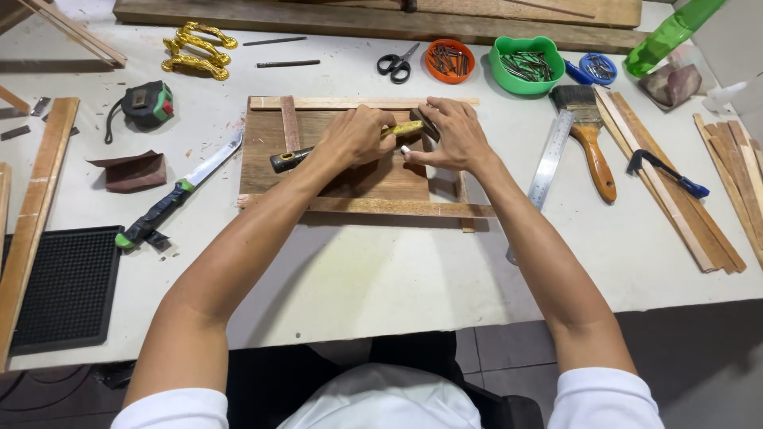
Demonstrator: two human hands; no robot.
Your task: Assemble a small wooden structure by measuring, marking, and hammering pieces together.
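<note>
Wooden panel [350,163] lies flat mid-table; left hand [358,137] grips the hammer [342,145], right hand [455,135] presses fingers on a strip, maybe pinching a nail. Short, light taps work best.

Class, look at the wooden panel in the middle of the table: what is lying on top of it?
On the wooden panel lie thin wood strips framing it. The left hand holds a hammer there; the right hand presses beside it. Both hands cover the hammer's head.
</note>
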